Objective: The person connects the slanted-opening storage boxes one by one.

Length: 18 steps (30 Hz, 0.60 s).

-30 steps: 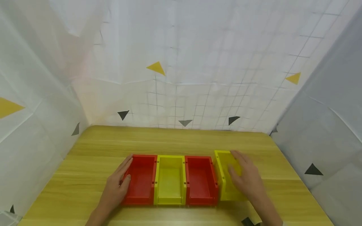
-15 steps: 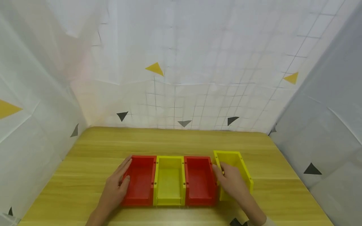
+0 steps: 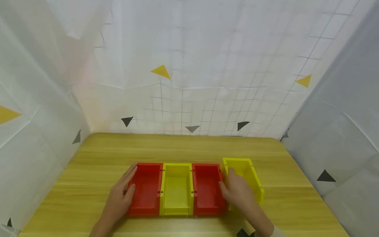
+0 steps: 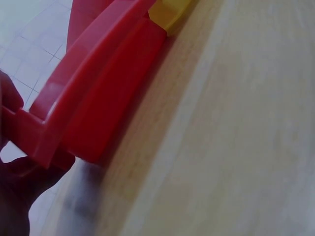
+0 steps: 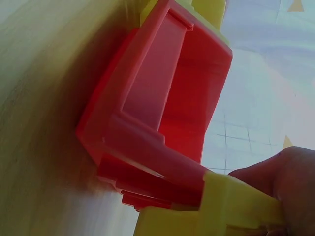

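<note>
Three bins stand side by side: the left red bin (image 3: 145, 189), a yellow bin (image 3: 176, 191) and another red bin (image 3: 207, 187). My left hand (image 3: 116, 197) holds the left wall of the left red bin, thumb at the rim; the left wrist view shows the hand around that bin's corner (image 4: 44, 132). At the right end is a second yellow bin (image 3: 254, 179), set slightly askew against the row, its back edge farther back. My right hand (image 3: 240, 192) grips its left wall (image 5: 241, 196), fingers inside, thumb by the neighbouring red wall. The right hand hides much of that wall.
The bins are on a wood-grain table (image 3: 142, 144). White sheeting (image 3: 189, 108) with grid lines and coloured triangles stands behind it and along both sides. A black object (image 3: 244, 233) shows by the right wrist.
My right hand has moved left, from the right yellow bin's right part to its left wall, and now grips there. That bin sits less tilted. The left hand stays put.
</note>
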### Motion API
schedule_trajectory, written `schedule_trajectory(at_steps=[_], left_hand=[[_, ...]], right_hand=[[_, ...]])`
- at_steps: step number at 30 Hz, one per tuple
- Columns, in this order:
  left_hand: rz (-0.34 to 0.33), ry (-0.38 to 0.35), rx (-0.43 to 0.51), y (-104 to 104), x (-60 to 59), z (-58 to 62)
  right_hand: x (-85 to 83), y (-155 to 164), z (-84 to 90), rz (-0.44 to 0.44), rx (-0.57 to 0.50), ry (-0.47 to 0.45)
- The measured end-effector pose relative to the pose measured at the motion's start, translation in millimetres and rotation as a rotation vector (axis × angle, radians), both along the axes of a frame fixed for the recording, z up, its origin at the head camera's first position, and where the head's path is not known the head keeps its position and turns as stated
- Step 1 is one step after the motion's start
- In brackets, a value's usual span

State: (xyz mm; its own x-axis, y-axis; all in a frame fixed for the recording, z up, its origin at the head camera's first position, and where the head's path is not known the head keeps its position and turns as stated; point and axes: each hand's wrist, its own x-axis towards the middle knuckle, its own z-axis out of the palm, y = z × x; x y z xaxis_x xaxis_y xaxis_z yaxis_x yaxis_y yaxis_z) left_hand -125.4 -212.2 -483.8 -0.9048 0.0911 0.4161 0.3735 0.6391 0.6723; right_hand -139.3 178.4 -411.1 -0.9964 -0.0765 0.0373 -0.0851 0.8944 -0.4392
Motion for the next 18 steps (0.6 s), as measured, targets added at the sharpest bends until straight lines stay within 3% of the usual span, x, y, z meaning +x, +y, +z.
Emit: schedule_trajectory(at_steps=[13, 18], left_hand=[[0.009, -0.009, 0.002, 1.0, 2.0, 0.3], [0.013, 0.015, -0.002, 1.2, 1.2, -0.3]], right_hand=[[-2.2, -1.5, -7.7, -0.044, -0.055, 0.037], [-2.3, -2.1, -9.6, -0.076, -0.025, 0.068]])
